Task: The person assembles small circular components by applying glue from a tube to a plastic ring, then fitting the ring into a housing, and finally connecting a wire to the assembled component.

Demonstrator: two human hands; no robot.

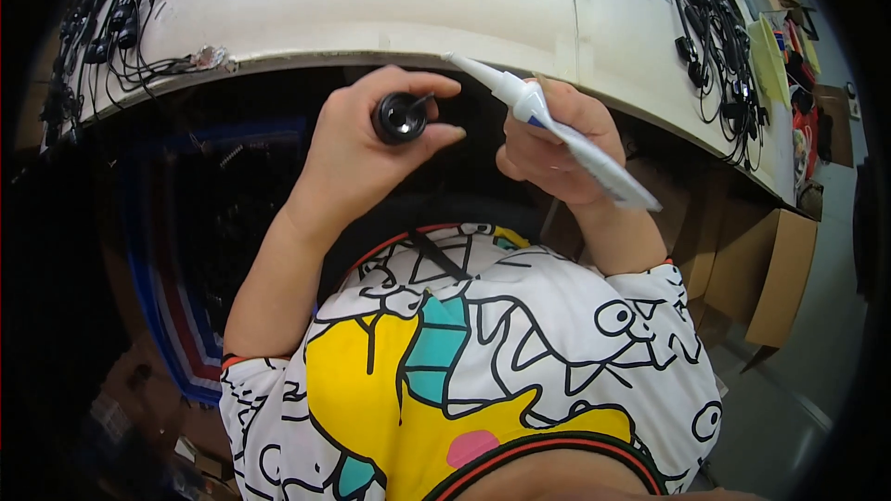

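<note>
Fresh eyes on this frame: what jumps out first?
Probably the white cartoon-print shirt with yellow and teal patches, filling the lower middle. Just above it, the right hand grips a white squeeze tube with a long tapered nozzle, and the left hand holds a small black cylindrical part. Tangled black cables lie at the upper left.

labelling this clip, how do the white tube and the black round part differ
Shape: the white tube is long and tapers to a narrow nozzle; the black round part is compact, with a round opening. Pose: the tube slants, nozzle toward the upper left; the round part's opening faces the camera. Both are held, the tube in the right hand, the round part in the left hand.
</note>
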